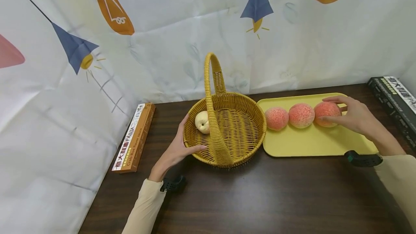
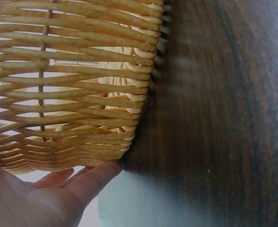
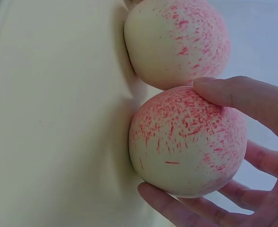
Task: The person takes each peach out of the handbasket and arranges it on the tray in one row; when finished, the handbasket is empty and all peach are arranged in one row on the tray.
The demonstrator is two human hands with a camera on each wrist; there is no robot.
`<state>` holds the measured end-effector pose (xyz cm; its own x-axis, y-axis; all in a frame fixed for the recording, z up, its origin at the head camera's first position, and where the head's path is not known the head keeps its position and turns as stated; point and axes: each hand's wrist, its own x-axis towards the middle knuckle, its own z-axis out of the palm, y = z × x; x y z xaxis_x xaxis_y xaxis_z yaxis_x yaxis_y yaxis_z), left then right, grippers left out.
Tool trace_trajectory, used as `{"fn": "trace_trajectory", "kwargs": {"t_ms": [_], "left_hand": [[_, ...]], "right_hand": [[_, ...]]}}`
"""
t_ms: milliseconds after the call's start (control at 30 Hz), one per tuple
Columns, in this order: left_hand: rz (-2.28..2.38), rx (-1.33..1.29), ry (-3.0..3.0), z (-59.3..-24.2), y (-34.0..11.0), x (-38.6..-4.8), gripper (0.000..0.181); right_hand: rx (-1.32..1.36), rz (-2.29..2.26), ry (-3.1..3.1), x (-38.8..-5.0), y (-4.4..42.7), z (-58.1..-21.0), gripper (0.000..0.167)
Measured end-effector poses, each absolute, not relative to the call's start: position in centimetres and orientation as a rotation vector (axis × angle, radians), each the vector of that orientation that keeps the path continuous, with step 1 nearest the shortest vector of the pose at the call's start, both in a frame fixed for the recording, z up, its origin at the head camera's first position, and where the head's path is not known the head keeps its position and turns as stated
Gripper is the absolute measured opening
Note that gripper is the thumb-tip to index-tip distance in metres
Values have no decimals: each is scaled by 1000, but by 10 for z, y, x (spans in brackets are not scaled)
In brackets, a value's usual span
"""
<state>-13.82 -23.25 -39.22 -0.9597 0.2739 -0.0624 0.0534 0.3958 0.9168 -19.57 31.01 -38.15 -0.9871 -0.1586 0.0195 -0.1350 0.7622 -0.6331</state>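
Observation:
A yellow wicker basket [image 1: 240, 129] with a tall arched handle stands on the table. My left hand [image 1: 177, 147] holds its left side, thumb over the rim; in the left wrist view, fingers [image 2: 94, 182] lie against the woven wall. Inside the basket, left of the handle, sits a pale peach [image 1: 202, 122]. To the right, a yellow tray [image 1: 299, 145] bears a row of three pink-speckled peaches. My right hand [image 1: 352, 115] grips the rightmost peach [image 1: 326, 114] between thumb and fingers, beside the middle peach [image 1: 301, 115]. The left peach [image 1: 277, 118] lies nearest the basket.
An orange-brown pasta box [image 1: 134, 138] lies left of the basket. At the far right, a black pasta box [image 1: 394, 100] lies beyond the tray. A patterned white cloth [image 1: 182, 46] hangs behind the dark wooden table [image 1: 247, 198].

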Motion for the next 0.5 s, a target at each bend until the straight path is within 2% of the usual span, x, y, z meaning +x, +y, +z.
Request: {"fn": "trace_trajectory", "kwargs": {"t_ms": [300,500], "left_hand": [[1593,288,2450,-394,-233,-138,124],[1593,299,2444,-393,-234,-138,123]], "right_hand": [[-265,-1003,2901,-196,311,-376,67],[-279,-965,2964,-196,300,-347,66]]}}
